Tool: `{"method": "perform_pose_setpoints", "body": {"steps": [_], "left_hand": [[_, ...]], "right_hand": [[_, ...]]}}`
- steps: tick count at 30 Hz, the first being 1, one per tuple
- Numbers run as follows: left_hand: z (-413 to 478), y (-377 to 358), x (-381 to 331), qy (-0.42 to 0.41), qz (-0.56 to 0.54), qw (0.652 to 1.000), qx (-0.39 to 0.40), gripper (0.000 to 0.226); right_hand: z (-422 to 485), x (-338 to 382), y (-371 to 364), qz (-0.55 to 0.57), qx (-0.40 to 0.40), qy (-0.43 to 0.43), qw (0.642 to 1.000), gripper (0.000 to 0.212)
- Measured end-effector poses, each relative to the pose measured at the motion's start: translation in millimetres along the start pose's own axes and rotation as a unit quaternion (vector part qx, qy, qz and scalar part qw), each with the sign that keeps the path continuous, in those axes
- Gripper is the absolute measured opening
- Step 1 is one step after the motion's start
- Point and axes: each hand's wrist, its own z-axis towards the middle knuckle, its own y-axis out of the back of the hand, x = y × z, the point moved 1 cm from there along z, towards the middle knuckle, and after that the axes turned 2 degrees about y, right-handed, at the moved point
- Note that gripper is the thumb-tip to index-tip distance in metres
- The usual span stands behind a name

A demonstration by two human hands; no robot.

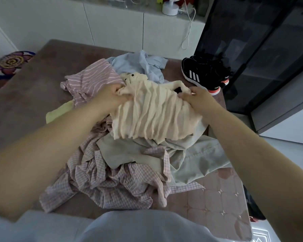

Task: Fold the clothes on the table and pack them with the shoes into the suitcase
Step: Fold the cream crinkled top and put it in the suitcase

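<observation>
A cream ribbed garment (152,112) is stretched out above a pile of clothes in the middle of the table (24,102). My left hand (110,95) pinches its left upper edge and my right hand (198,98) pinches its right upper edge. Under it lie a grey-green garment (191,159), a pink checked shirt (112,180), a pink striped top (93,79), a pale blue shirt (142,64) and a yellow cloth (59,110). A pair of black shoes (205,72) with white stripes stands at the table's far right corner. No suitcase is in view.
A dark glass-fronted cabinet (252,49) stands right of the table. White cupboards (112,27) run along the back, with a small white fan (171,6) and its hanging cord on top. A colourful round mat (10,64) lies on the floor at left.
</observation>
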Motion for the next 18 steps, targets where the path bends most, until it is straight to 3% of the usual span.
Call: {"method": "perform_pose_setpoints", "body": {"steps": [2,4,8,11,14,16,18], "left_hand": [[25.3,-5.8,1.7,0.033,-0.02,0.999,-0.023,0.008],[41.2,-16.8,9.3,0.054,0.02,0.998,-0.03,0.007],[47.2,-31.0,22.4,0.069,0.054,0.992,-0.093,0.037],[38.1,-37.3,29.6,0.08,0.014,0.988,-0.133,0.054],[26.6,-38.2,40.2,0.127,-0.026,0.976,-0.173,0.075],[18.5,-37.4,50.7,0.202,-0.08,0.965,-0.149,0.082],[11.6,-37.7,60.2,0.264,-0.131,0.953,-0.068,0.088]], "right_hand": [[12.5,0.6,-5.0,0.017,-0.078,-0.017,0.997,0.028],[11.9,-2.4,-9.7,0.041,-0.101,-0.025,0.994,0.034],[-9.8,-23.2,-28.9,-0.062,-0.033,-0.036,0.997,0.087],[-5.9,-42.4,-36.1,-0.054,-0.041,-0.059,0.996,0.074],[-3.7,-48.5,-37.8,-0.022,-0.048,-0.104,0.993,0.081],[-5.2,-47.5,-38.6,0.015,-0.04,-0.132,0.99,0.084],[-8.4,-43.2,-39.0,0.05,-0.024,-0.144,0.988,0.078]]}}
